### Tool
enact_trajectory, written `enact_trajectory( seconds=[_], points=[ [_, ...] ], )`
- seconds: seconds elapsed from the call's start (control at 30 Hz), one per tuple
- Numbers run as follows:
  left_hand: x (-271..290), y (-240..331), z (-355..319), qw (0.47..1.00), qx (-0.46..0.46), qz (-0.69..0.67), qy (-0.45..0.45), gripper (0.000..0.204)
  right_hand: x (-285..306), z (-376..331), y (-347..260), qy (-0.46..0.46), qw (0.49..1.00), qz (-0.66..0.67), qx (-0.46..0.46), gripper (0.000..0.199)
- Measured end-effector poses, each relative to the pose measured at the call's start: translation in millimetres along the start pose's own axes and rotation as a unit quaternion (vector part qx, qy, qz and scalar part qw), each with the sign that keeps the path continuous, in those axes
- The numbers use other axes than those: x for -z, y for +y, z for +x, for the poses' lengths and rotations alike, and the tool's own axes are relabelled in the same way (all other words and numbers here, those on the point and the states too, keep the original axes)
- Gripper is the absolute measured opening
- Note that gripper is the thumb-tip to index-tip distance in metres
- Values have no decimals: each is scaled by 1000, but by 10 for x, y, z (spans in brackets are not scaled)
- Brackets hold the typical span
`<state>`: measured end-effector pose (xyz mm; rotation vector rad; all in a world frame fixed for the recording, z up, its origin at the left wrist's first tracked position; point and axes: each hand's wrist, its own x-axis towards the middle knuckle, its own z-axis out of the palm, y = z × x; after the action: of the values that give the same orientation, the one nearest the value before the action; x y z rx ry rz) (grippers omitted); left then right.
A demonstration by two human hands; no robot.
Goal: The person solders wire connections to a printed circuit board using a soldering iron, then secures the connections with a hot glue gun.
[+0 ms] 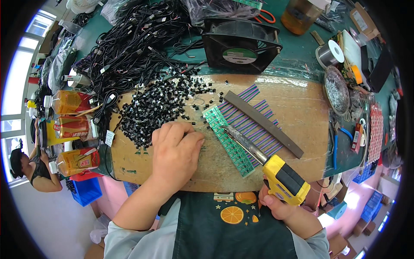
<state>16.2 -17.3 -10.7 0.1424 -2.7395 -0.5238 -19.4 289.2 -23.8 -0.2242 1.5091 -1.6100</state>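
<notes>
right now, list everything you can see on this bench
small black components: a heap, black, left on the board
cardboard board: one, brown, centre
green circuit strip: one, green, centre
striped strips: several, purple and green, beside it
flat bar: one, grey, across the strips
black cables: a tangle, top left
fan: one, black, top centre
solder spool: one, silver, right
drink bottles: three, orange, left edge
jar: one, amber, top
soldering gun: one, yellow, in the right hand
left hand: fingers bunched beside the heap
</notes>
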Motion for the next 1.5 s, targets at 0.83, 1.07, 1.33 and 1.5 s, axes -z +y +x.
enact_trajectory(
  seconds=[0.83,1.07,1.33,1.5],
  points=[
    [-2,542,-258,904,-101,-403,-101,22,-268,255,-324,21,994,-64,85,17],
    [56,359,-116,952,-56,-291,-74,18,-214,259,-284,7,994,-82,76,16],
    [-221,21,80,991,9,-114,61,17,-90,124,-144,23,982,-177,58,19],
    [-229,16,76,994,-8,-92,61,18,-51,77,-78,19,975,-210,65,22]
  ],
)
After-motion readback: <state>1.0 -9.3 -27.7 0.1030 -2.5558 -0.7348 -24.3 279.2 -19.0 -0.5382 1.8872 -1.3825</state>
